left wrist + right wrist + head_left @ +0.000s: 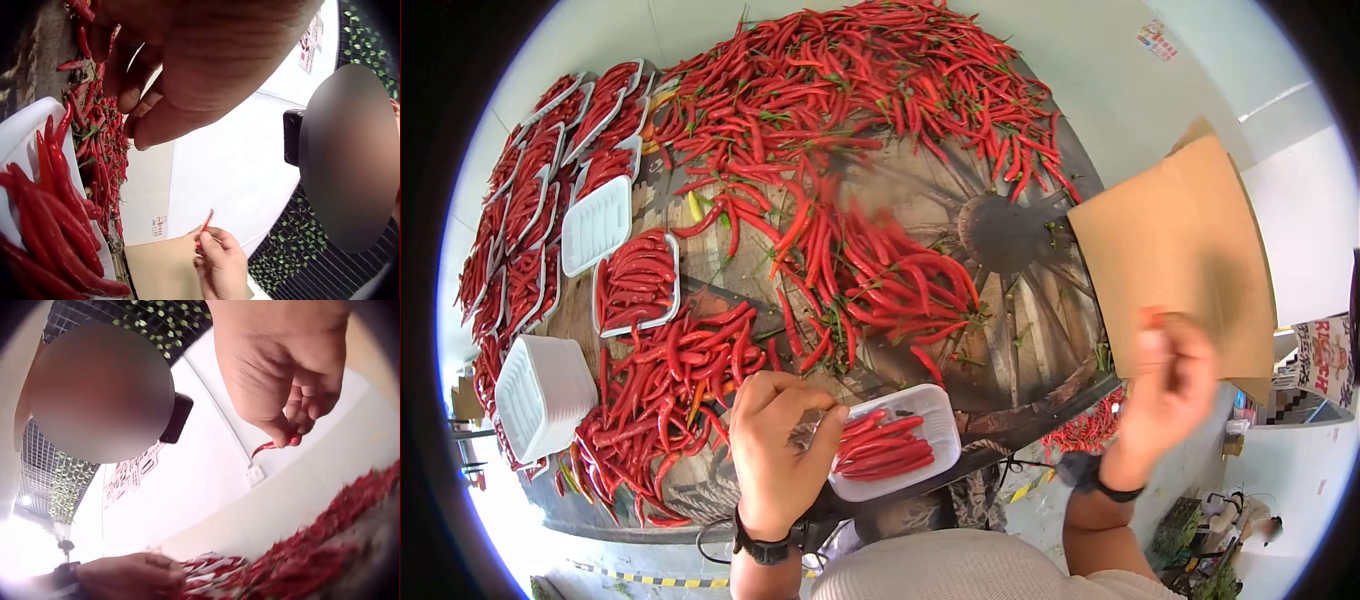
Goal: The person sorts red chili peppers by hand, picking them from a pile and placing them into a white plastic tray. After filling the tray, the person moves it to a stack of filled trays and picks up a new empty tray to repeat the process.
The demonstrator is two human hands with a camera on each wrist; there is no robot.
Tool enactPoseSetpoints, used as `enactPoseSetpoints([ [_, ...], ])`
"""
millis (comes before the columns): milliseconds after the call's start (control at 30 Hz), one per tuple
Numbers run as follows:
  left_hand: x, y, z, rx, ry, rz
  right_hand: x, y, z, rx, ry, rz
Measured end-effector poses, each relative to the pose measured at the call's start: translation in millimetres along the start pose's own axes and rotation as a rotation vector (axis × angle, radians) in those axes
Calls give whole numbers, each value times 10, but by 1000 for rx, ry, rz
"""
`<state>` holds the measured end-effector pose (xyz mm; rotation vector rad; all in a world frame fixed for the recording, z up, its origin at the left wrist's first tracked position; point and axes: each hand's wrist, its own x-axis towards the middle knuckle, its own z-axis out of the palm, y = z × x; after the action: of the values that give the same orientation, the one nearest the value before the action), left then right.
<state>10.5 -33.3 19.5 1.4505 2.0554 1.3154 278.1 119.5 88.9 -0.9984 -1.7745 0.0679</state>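
Observation:
My right hand (1168,385), raised at the right by a cardboard box, pinches a red chili pepper (267,448) between thumb and fingertips. In the left wrist view that pepper (206,226) points upward from the fingers. My left hand (785,440) hovers at the left side of a white tray (945,430), fingers loosely bent and holding nothing. Several red chilies (885,447) lie side by side in this tray at the table's near edge. Left of the hand spreads a pile of stemless red chilies (670,375).
Chilies with green stems (880,80) heap across the back and middle of the wooden table (890,180). Filled trays (525,200) stack at the left, near a pile of empty trays (550,400). The cardboard box (1160,230) stands at the right edge.

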Motion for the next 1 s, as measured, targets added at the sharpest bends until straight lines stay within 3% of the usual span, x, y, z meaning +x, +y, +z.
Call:
enactPoseSetpoints([
  [100,-12,10,4,-18,-6,-1,486,147,-590,-169,370,-19],
  [167,-8,21,-4,17,-13,12,802,283,-913,-333,442,-131],
  [300,-8,23,8,16,0,23,1216,413,-1036,-622,454,-115],
  [367,-13,23,14,-18,19,-30,1318,489,-1000,-732,135,90],
  [400,-13,20,15,-14,21,-28,1284,519,-979,-727,137,91],
  [467,1,6,20,-24,21,-37,1188,589,-867,-786,87,-97],
  [533,14,0,22,-6,24,-34,908,254,-483,-734,178,-198],
  [600,16,-8,22,13,15,-29,418,11,-66,-432,-4,-166],
  [667,23,-7,37,-7,19,-36,125,-144,317,-79,-418,-79],
  [700,28,-12,41,-1,19,-40,38,-166,452,-25,-571,-169],
  [733,31,-19,46,-8,18,-51,-93,-173,589,56,-689,-134],
  [1000,37,-22,23,26,-17,-30,-391,-154,913,-60,-946,-107],
])
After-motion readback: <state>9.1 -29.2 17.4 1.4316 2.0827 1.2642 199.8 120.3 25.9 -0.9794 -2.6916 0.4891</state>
